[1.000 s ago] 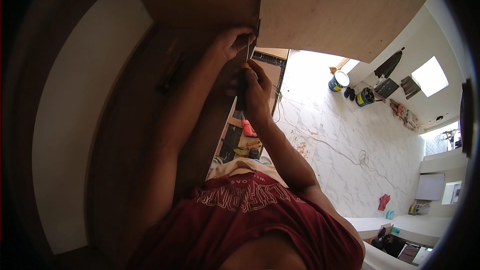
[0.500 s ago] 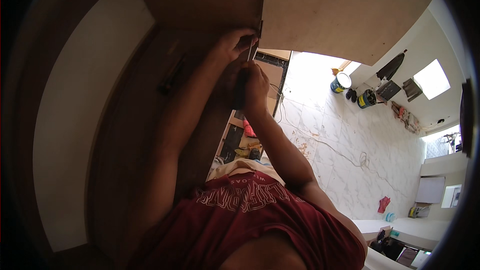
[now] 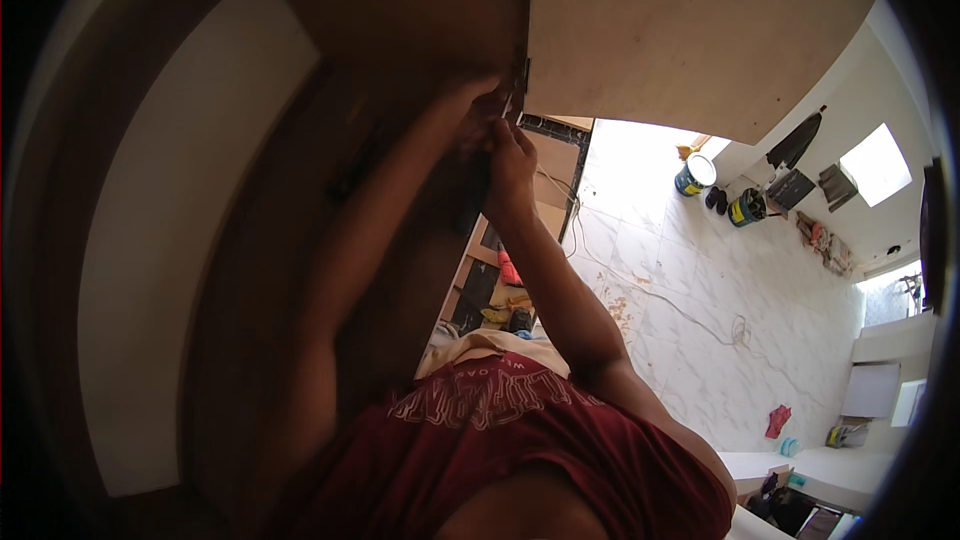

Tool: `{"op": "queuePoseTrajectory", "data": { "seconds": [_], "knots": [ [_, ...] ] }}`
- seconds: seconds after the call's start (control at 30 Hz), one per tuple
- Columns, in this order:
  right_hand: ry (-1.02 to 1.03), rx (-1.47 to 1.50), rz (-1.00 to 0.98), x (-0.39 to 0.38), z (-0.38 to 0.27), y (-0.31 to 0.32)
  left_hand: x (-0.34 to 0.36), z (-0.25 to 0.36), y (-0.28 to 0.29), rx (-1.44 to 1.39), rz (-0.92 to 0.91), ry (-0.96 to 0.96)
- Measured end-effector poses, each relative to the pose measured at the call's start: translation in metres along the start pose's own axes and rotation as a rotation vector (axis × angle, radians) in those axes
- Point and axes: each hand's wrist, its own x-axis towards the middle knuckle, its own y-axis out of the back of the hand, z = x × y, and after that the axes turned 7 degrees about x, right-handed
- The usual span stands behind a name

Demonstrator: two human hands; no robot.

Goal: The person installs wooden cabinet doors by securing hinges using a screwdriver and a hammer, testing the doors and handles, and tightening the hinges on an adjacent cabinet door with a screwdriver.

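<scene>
Right hand (image 3: 512, 158) closed round screwdriver (image 3: 481, 202), beside dark panel (image 3: 400, 10) edge. Long axis roughly up-down in view, handle end down; tip lost in shadow. Left hand (image 3: 474, 98) just above, fingers curled near edge, can't tell if gripping. Pale door (image 3: 690, 30) edge tight to right; open room over floor (image 3: 680, 240) beyond.

Shadow obscures the left hand (image 3: 470, 98); darkness hides most of the screwdriver (image 3: 475, 198) in the right hand (image 3: 512, 165).
</scene>
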Motion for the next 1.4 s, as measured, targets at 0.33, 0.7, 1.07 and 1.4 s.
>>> {"op": "queuePoseTrajectory", "data": {
  "seconds": [0.33, 0.7, 1.07, 1.4],
  "knots": [
    [-0.106, -0.104, 0.030, 0.015, -0.039, -0.020, -0.156, 0.003, -0.051, -0.073, 0.179, -0.075],
    [-0.026, -0.200, -0.088, 0.039, -0.056, -0.027, -0.145, -0.003, -0.057, 0.905, 0.461, -0.639],
    [0.059, -0.088, -0.090, 0.035, -0.070, -0.053, -0.155, 0.021, -0.077, 0.623, 0.341, -0.298],
    [0.070, -0.092, -0.071, 0.032, -0.070, -0.060, -0.163, 0.046, -0.073, 0.320, 0.135, -0.304]
  ]
}}
